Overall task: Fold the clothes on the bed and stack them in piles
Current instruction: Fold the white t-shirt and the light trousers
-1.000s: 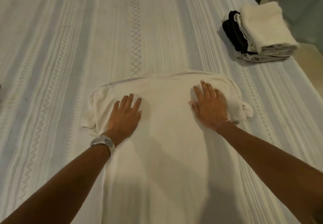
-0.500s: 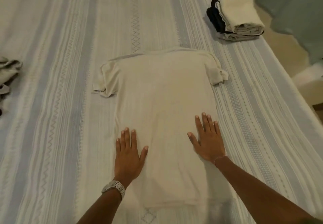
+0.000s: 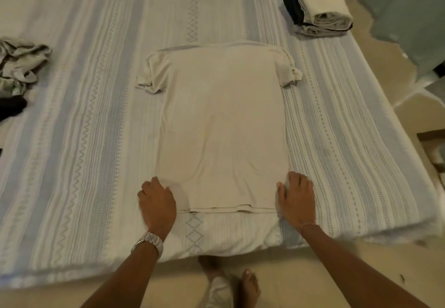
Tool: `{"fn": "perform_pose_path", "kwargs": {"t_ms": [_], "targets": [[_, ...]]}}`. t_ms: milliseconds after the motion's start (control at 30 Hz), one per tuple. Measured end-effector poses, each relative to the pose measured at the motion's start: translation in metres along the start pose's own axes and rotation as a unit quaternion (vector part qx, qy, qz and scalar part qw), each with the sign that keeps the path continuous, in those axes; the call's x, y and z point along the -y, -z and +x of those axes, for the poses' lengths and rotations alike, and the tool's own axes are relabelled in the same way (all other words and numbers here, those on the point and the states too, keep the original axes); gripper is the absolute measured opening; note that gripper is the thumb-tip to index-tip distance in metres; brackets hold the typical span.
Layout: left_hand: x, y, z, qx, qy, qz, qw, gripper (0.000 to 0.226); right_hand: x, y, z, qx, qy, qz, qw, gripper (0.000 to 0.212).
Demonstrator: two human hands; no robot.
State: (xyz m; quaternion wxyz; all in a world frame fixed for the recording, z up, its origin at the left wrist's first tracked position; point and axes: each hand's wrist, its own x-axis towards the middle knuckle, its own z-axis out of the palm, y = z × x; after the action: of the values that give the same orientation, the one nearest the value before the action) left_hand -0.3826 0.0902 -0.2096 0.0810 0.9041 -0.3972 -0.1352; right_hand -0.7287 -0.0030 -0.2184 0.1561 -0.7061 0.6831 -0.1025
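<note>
A cream short-sleeved T-shirt [image 3: 221, 127] lies flat on the striped bedspread [image 3: 84, 139], collar away from me and hem toward me. My left hand [image 3: 156, 201] is at the shirt's lower left corner with its fingers curled onto the fabric. At the lower right corner, my right hand [image 3: 296, 197] has its thumb on the cloth and its fingers curled over the side edge. A pile of folded clothes [image 3: 320, 7], white on top with dark and grey pieces beneath, sits at the far right of the bed.
A heap of unfolded grey and dark clothes [image 3: 19, 64] lies at the bed's left edge. The near edge of the bed [image 3: 216, 247] is just below my hands. My feet [image 3: 250, 286] stand on the tiled floor. A pale blue cloth [image 3: 409, 14] hangs at the right.
Both hands slid down the shirt from its shoulders to the hem corners. Their fingers went from flat on the cloth to curled at the corners.
</note>
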Motion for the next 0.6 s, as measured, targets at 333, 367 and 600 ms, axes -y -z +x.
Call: {"fn": "perform_pose_path", "kwargs": {"t_ms": [333,367,600], "targets": [[0.037,0.018,0.009,0.055,0.093,-0.132,0.985,0.051,0.008,0.020,-0.020,0.053,-0.128,-0.049,0.989,0.047],[0.040,0.019,0.007,0.044,0.082,-0.150,0.984,0.047,0.009,0.022,-0.021,0.045,-0.125,-0.040,0.990,0.044],[0.054,0.036,-0.011,-0.007,0.040,-0.175,0.984,0.034,-0.018,0.053,-0.010,0.007,-0.109,0.066,0.992,0.037]]}}
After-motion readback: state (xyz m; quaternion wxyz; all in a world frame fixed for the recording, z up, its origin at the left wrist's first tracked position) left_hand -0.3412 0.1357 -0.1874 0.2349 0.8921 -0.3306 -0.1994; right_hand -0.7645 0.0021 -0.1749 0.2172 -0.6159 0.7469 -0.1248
